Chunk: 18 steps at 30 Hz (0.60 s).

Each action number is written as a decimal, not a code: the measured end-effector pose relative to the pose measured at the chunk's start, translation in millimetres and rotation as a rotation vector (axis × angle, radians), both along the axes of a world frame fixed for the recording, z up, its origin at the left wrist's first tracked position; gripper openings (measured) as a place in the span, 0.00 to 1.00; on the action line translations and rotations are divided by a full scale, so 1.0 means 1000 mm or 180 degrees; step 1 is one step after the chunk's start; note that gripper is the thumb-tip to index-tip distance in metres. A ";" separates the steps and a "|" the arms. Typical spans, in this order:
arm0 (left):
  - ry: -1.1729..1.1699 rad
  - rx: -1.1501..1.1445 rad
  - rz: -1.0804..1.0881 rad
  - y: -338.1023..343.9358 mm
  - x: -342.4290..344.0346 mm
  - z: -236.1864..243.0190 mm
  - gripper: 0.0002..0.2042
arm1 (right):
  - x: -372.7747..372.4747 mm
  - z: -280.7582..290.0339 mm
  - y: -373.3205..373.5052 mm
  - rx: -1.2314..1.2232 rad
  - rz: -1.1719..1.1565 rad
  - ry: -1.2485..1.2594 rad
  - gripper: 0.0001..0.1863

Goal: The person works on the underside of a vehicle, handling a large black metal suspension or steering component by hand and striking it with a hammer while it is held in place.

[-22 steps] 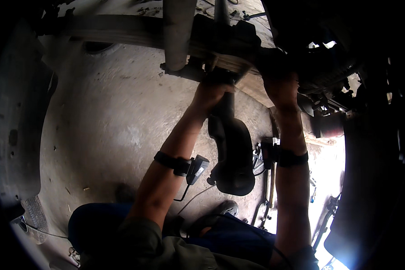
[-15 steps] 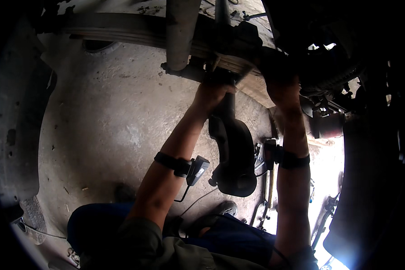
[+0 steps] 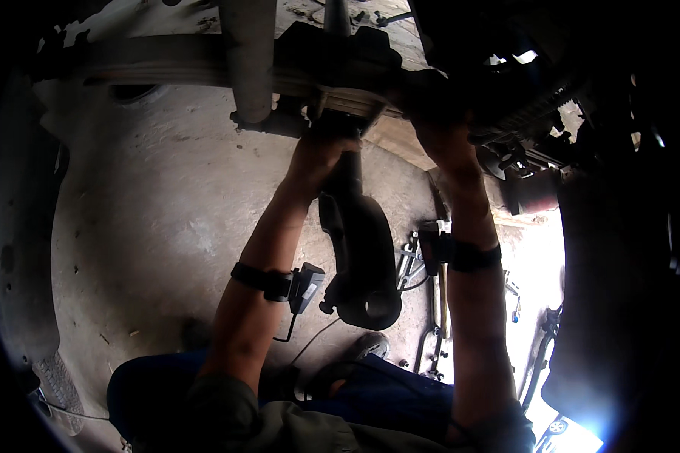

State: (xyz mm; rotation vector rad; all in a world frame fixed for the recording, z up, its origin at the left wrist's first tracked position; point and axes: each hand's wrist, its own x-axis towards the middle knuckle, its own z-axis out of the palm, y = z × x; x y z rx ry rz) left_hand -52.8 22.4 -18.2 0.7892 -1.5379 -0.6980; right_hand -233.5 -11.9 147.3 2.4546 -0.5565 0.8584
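Note:
A thick, dark, curved metal arm (image 3: 363, 245) hangs below the vehicle's axle parts, with a round hole at its lower end. My left hand (image 3: 317, 158) is closed round the upper, narrower shaft of this arm, and the thumb lies across its near side. Right above that hand is a stack of leaf springs (image 3: 181, 62) with a dark clamp block (image 3: 340, 57) on top. My right hand (image 3: 447, 147) reaches up beside the block into deep shadow, so its fingers and whatever they touch are hidden.
A grey tube (image 3: 249, 68) stands left of the block. Dark hoses and mechanical parts (image 3: 529, 136) crowd the upper right. Metal tools (image 3: 434, 332) lie on the concrete floor (image 3: 174, 189) by my right forearm. A large curved panel (image 3: 15, 226) borders the left.
The whole view has shifted, so the arm and axle parts sit further left in the picture. My left hand stays on the shaft, and my right hand remains up in the shadow.

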 end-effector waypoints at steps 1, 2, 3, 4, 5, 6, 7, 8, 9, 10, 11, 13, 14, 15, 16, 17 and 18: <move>0.0065 0.0128 -0.0062 0.000 -0.002 0.002 0.05 | -0.006 -0.004 -0.002 -0.0060 -0.0183 0.0155 0.12; 0.0109 0.0267 -0.0100 0.000 -0.001 0.003 0.05 | -0.006 -0.008 -0.002 -0.0108 -0.0343 0.0290 0.15; 0.0154 0.0406 -0.0137 0.001 0.000 0.005 0.06 | -0.007 -0.011 -0.003 0.0334 -0.0332 0.0092 0.16; 0.0340 0.0729 -0.0195 0.002 0.000 0.007 0.06 | -0.007 -0.012 -0.003 0.0754 -0.0320 -0.0136 0.17; 0.0536 0.1062 -0.0263 0.005 -0.003 0.011 0.06 | -0.001 -0.008 0.004 0.1670 -0.0143 -0.0691 0.16; 0.0732 0.1395 -0.0331 0.007 -0.004 0.015 0.07 | 0.002 -0.006 0.007 0.2580 0.0039 -0.1253 0.14; 0.0688 0.1497 -0.0328 0.007 -0.004 0.019 0.07 | 0.000 -0.008 0.006 0.2388 0.0061 -0.1146 0.14; 0.0635 0.1591 -0.0320 0.007 -0.003 0.026 0.08 | -0.004 -0.009 0.003 0.2190 0.0092 -0.1046 0.14; 0.0582 0.1684 -0.0314 0.006 -0.002 0.029 0.08 | -0.006 -0.010 -0.001 0.1992 0.0120 -0.0946 0.14; 0.0273 0.1068 -0.0166 0.003 -0.003 0.021 0.08 | -0.008 -0.010 -0.004 0.1631 0.0098 -0.0717 0.14; -0.0045 0.0455 -0.0003 0.001 0.001 0.015 0.09 | -0.006 -0.010 -0.008 0.1276 0.0092 -0.0499 0.14; -0.0124 0.0118 0.0045 0.000 0.004 0.001 0.10 | -0.005 -0.010 -0.012 0.0699 0.0142 -0.0177 0.14; 0.0133 0.0396 -0.0082 0.002 0.002 0.004 0.10 | -0.004 -0.007 -0.012 0.0480 0.0179 -0.0057 0.14; 0.0390 0.0675 -0.0207 0.004 0.000 0.007 0.10 | -0.002 -0.004 -0.011 0.0262 0.0220 0.0063 0.14; 0.0423 0.0875 -0.0209 0.005 -0.001 0.009 0.08 | 0.000 -0.004 -0.008 0.1108 0.0321 -0.0496 0.13; 0.0456 0.1079 -0.0209 0.007 -0.002 0.011 0.08 | 0.008 -0.003 0.000 0.1956 0.0419 -0.1058 0.13; 0.0432 0.1185 -0.0224 0.008 -0.003 0.013 0.07 | 0.011 -0.004 0.005 0.2802 0.0508 -0.1625 0.12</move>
